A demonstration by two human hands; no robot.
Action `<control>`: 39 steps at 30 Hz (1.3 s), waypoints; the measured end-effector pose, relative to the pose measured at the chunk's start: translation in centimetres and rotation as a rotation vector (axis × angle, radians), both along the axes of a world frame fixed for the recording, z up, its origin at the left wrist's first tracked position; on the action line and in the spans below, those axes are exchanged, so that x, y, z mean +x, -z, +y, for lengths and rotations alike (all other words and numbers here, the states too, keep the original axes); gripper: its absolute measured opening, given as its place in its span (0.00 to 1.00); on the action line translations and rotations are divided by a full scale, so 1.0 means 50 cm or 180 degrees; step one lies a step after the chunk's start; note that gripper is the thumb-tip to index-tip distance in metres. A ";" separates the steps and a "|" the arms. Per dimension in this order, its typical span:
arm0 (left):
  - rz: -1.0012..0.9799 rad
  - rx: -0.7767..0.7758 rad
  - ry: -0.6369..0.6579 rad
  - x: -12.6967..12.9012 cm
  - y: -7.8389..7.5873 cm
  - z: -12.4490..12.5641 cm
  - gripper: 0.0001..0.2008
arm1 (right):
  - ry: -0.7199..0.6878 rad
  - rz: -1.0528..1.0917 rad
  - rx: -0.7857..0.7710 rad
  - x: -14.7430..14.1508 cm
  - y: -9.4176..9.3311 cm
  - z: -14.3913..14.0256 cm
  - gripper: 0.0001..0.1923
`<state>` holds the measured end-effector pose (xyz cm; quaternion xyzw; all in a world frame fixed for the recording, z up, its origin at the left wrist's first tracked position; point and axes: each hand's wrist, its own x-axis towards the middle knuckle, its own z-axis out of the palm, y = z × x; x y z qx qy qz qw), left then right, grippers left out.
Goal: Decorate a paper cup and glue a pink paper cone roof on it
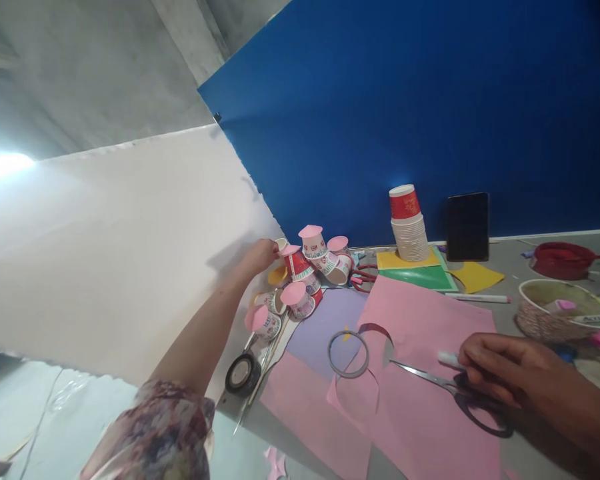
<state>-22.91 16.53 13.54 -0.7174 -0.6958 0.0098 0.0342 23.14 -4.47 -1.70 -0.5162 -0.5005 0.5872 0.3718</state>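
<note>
Nearest, our right hand lies palm down on the pink paper, fingers curled loosely over the black handles of the scissors and over a white marker that pokes out beside the knuckles; we cannot tell whether the fingers actually grip either one. There is one pair of scissors, and it lies flat on the sheet. Its long axis runs from the handles at lower right, under our hand, up to the left, and the closed blades point toward the tape ring. That ring, thin and grey, lies flat just beyond the blade tips, where pink paper meets a lilac sheet. A second, darker tape roll lies at the table's left edge, so we count two rolls.

Farther out, our left hand reaches along the white board to the heap of cups. The fingers are bunched at the nearest cup's rim, but whether they hold it is hidden. We count about seven small cups tumbled there, several capped with pink paper discs.

Beyond, one stack of cups stands upright on yellow and green sheets against the blue wall, with one dark phone propped beside it. To the right sit one woven basket and one red bowl.
</note>
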 end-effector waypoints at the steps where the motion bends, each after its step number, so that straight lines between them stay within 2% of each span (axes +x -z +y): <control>1: -0.0006 0.0038 -0.0026 0.002 -0.004 -0.002 0.18 | -0.0090 0.0056 -0.0080 0.000 -0.002 -0.001 0.32; 6: -0.0109 0.0334 -0.0117 0.018 -0.033 -0.004 0.18 | -0.0394 0.0382 -0.0288 -0.006 0.000 -0.005 0.30; 9: -0.0240 0.0650 -0.0149 0.031 -0.070 -0.010 0.15 | -0.0577 0.0404 -0.0256 -0.008 0.003 -0.007 0.30; 10: -0.0305 0.0805 -0.0159 0.035 -0.086 -0.018 0.10 | -0.0605 0.0402 -0.0237 -0.008 0.003 -0.007 0.30; 11: -0.0378 0.0975 -0.0176 0.040 -0.103 -0.032 0.06 | -0.0623 0.0403 -0.0213 -0.008 0.002 -0.008 0.30; 13: -0.0569 0.1388 -0.0158 0.055 -0.131 -0.076 0.08 | -0.0643 0.0365 -0.0113 -0.007 -0.002 -0.009 0.30; 15: -0.0822 0.1740 -0.0086 0.085 -0.136 -0.139 0.10 | -0.0574 0.0267 0.0025 -0.007 -0.008 -0.010 0.30; 17: -0.1321 0.1754 0.0069 0.138 -0.104 -0.209 0.12 | -0.0336 0.0128 0.0244 -0.009 -0.019 -0.013 0.28; 18: -0.2392 0.1450 0.0203 0.172 -0.075 -0.242 0.11 | -0.0176 0.0053 0.0396 -0.011 -0.025 -0.016 0.25; 19: -0.3390 0.0965 0.0270 0.210 -0.039 -0.272 0.13 | 0.0024 -0.0018 0.0587 -0.013 -0.033 -0.020 0.21; 20: -0.4131 0.0349 0.0289 0.250 0.001 -0.300 0.16 | 0.0126 -0.0034 0.0791 -0.015 -0.040 -0.024 0.23; 21: -0.4654 -0.0206 0.0279 0.290 0.041 -0.324 0.18 | 0.0181 -0.0072 0.0960 -0.017 -0.048 -0.027 0.29; 23: -0.5177 -0.1189 0.0241 0.363 0.111 -0.362 0.21 | 0.0120 -0.0105 0.1228 -0.018 -0.061 -0.032 0.39; 25: -0.5352 -0.1944 0.0170 0.416 0.158 -0.382 0.22 | 0.0116 -0.0179 0.1567 -0.016 -0.071 -0.031 0.44; 26: -0.5350 -0.2269 0.0152 0.434 0.172 -0.387 0.23 | 0.0127 -0.0238 0.1738 -0.013 -0.074 -0.029 0.43; 28: -0.5233 -0.2668 0.0193 0.453 0.183 -0.386 0.23 | 0.0082 -0.0380 0.2033 -0.005 -0.079 -0.021 0.33; 30: -0.4981 -0.2461 0.0338 0.459 0.178 -0.381 0.25 | 0.0165 -0.0467 0.1986 0.005 -0.085 -0.012 0.29; 31: -0.4796 -0.2088 0.0451 0.462 0.172 -0.380 0.29 | 0.0219 -0.0463 0.1937 0.010 -0.088 -0.008 0.30; 33: -0.4124 -0.1025 0.0800 0.473 0.155 -0.379 0.37 | 0.0341 -0.0556 0.1917 0.018 -0.097 0.000 0.31; 34: -0.3801 -0.0720 0.1074 0.482 0.148 -0.380 0.42 | 0.0353 -0.0645 0.1911 0.020 -0.102 0.004 0.31; 36: -0.3525 -0.0529 0.1558 0.508 0.137 -0.381 0.46 | 0.0308 -0.0714 0.1895 0.019 -0.112 0.009 0.28; 38: -0.3506 -0.0388 0.1923 0.532 0.134 -0.378 0.41 | 0.0201 -0.0526 0.1813 0.015 -0.124 0.013 0.28; 39: -0.3546 -0.0237 0.1944 0.539 0.135 -0.374 0.38 | 0.0130 -0.0325 0.1717 0.015 -0.131 0.014 0.29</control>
